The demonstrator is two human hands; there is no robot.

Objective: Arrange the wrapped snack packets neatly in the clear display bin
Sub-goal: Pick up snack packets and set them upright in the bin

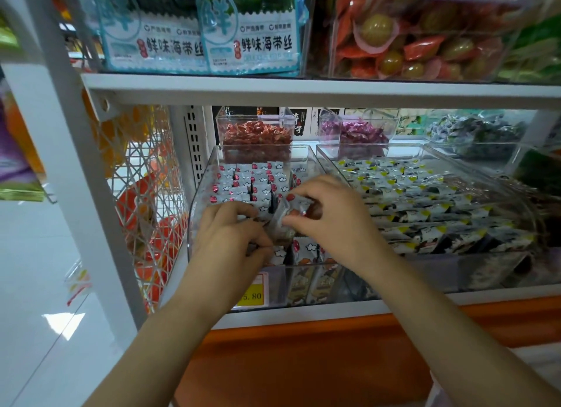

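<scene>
I've got both hands in the clear display bin (pixel 200 194), left hand (pixel 230 233) and right hand (pixel 331 215) each pinching silver snack packets (pixel 282 215).

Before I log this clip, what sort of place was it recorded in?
Most likely a shop's snack aisle: a yellow price tag fronts the clear display bin of wrapped snack packets, similar bins of loose sweets line the white metal shelf, and sealed seaweed bags stand on the shelf above.

Open-topped clear display bin (pixel 194 224), reachable from the near side beneath a white shelf (pixel 303 92). Box of red sweets (pixel 255 136) blocks its far end; neighbouring bin (pixel 473 267) walls the right.
</scene>
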